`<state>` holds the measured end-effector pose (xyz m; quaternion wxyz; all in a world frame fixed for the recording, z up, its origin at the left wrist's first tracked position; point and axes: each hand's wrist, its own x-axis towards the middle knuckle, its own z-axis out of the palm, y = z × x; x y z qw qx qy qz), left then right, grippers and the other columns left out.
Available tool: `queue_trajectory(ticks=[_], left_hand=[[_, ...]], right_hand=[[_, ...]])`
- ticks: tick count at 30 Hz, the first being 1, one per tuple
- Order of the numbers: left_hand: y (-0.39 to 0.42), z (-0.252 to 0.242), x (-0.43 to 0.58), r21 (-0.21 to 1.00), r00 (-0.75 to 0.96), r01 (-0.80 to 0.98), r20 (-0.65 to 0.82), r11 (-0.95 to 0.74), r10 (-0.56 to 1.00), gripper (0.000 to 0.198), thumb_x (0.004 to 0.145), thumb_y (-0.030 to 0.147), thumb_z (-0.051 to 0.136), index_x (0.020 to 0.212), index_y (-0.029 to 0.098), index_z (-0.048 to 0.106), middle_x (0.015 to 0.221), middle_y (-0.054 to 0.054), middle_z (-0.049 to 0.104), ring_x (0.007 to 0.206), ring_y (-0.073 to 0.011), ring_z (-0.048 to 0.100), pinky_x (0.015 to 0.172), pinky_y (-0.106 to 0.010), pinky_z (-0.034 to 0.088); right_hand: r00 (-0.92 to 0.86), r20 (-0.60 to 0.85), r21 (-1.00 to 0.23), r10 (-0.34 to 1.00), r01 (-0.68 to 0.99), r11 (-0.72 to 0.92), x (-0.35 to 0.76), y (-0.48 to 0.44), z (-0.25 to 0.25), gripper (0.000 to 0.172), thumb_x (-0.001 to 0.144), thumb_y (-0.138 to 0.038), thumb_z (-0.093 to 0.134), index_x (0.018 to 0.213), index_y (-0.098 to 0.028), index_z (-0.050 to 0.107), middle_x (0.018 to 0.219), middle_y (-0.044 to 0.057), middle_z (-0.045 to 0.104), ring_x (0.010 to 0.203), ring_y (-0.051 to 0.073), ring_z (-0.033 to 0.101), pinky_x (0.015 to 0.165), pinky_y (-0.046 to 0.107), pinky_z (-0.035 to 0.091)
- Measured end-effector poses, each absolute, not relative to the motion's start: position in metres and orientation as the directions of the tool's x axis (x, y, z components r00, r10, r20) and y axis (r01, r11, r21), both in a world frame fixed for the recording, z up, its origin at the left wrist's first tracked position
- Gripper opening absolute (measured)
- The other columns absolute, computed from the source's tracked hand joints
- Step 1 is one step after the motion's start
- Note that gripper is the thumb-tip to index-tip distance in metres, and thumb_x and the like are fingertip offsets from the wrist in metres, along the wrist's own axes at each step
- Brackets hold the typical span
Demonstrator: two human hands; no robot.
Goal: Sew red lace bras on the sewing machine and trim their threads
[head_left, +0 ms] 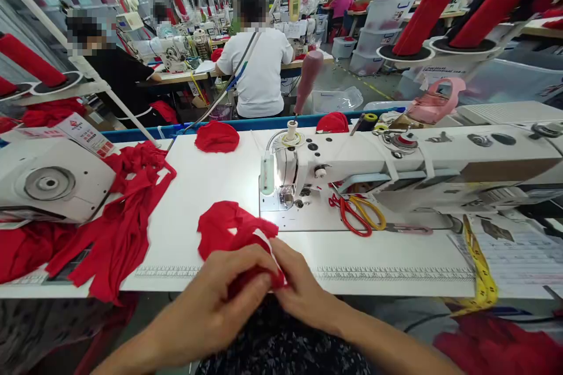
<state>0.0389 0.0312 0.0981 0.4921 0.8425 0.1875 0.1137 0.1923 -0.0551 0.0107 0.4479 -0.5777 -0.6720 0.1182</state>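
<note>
Both my hands meet at the near edge of the white sewing table (211,187). My left hand (220,299) is closed on a bunched red fabric piece (229,225), fingers curled over it. My right hand (301,290) pinches the same red fabric together with a small white label at its edge. Most of the fabric lies on the table just beyond my fingers. The white sewing machine (396,164) stands right behind, its needle area (288,196) lit, a short way beyond the fabric.
Red-handled and yellow-handled scissors (356,214) lie under the machine arm. A pile of red strips (127,211) covers the left side. A yellow tape measure (481,269) hangs at right. Red thread cones (422,23) stand behind. Other people sit at machines further back.
</note>
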Motion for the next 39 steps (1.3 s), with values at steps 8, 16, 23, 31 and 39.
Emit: queue_trajectory(ticks=[8, 16, 23, 31, 39], left_hand=[[0.141, 0.108, 0.039, 0.759, 0.904, 0.409, -0.412, -0.506, 0.114, 0.035, 0.084, 0.039, 0.069, 0.115, 0.025, 0.061, 0.077, 0.003, 0.059, 0.064, -0.0135, 0.054, 0.055, -0.021, 0.042], [0.071, -0.017, 0.091, 0.351, 0.839, 0.259, 0.38, -0.9, 0.389, 0.04, 0.097, 0.011, 0.037, 0.136, 0.016, 0.046, 0.129, -0.014, 0.06, 0.123, -0.024, 0.056, 0.104, -0.048, 0.049], [0.041, -0.056, 0.082, 0.353, 0.95, 0.11, 0.237, -0.929, 0.203, 0.036, 0.101, 0.028, 0.046, 0.135, 0.02, 0.052, 0.146, -0.014, 0.05, 0.14, -0.0305, 0.042, 0.114, -0.065, 0.033], [0.044, -0.053, 0.087, 0.273, 0.948, 0.137, 0.244, -0.952, 0.206, 0.04, 0.101, 0.033, 0.047, 0.139, 0.02, 0.051, 0.142, -0.013, 0.055, 0.135, -0.0299, 0.047, 0.114, -0.062, 0.034], [0.048, -0.057, 0.085, 0.255, 0.957, 0.115, 0.232, -0.96, 0.177, 0.039, 0.101, 0.031, 0.047, 0.137, 0.019, 0.053, 0.144, -0.012, 0.053, 0.137, -0.0301, 0.044, 0.115, -0.061, 0.033]], right_hand=[[-0.19, -0.025, -0.58, 0.982, 0.802, 0.14, 0.329, -0.1, 0.079, 0.011, 0.093, -0.035, 0.06, 0.092, -0.026, 0.066, 0.072, -0.002, 0.067, 0.058, 0.014, 0.059, 0.05, 0.026, 0.042], [0.106, 0.411, -0.343, 0.905, 0.938, 0.046, 0.267, -0.083, -0.022, 0.026, 0.098, -0.017, 0.043, 0.119, -0.02, 0.059, 0.115, 0.01, 0.066, 0.104, 0.022, 0.063, 0.089, 0.041, 0.056], [-0.1, 0.34, -0.377, 0.935, 0.897, 0.233, 0.289, -0.082, -0.051, 0.027, 0.097, -0.021, 0.052, 0.123, -0.019, 0.059, 0.121, 0.01, 0.066, 0.115, 0.024, 0.059, 0.1, 0.048, 0.051], [0.074, 0.375, -0.473, 0.924, 0.872, 0.123, 0.281, -0.058, -0.043, 0.019, 0.098, -0.013, 0.045, 0.104, -0.019, 0.063, 0.099, 0.007, 0.065, 0.093, 0.019, 0.058, 0.085, 0.037, 0.051], [0.211, 0.125, -0.5, 0.97, 0.857, -0.122, 0.291, -0.033, -0.035, 0.012, 0.094, -0.026, 0.057, 0.084, -0.021, 0.058, 0.085, 0.0, 0.062, 0.079, 0.015, 0.056, 0.069, 0.027, 0.041]])
